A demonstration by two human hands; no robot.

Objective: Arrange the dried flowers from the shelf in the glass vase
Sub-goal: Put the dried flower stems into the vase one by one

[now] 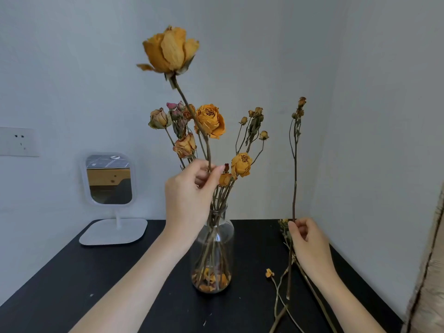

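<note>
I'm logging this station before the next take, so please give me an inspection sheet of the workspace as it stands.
Surface: black table, a few small specks on it.
Job's things: glass vase upright, holding several dried flowers, loose petals at its bottom; large yellow rose raised above them; budded stem upright to the vase's right.
Clutter: loose stems lying on the table at right; white stand mirror back left.
Grippers: left hand pinches the large yellow rose's stem; right hand pinches the budded stem.
Cables: nothing seen.
Surroundings: pale wall with a wall socket; beige fabric at the right edge.
</note>
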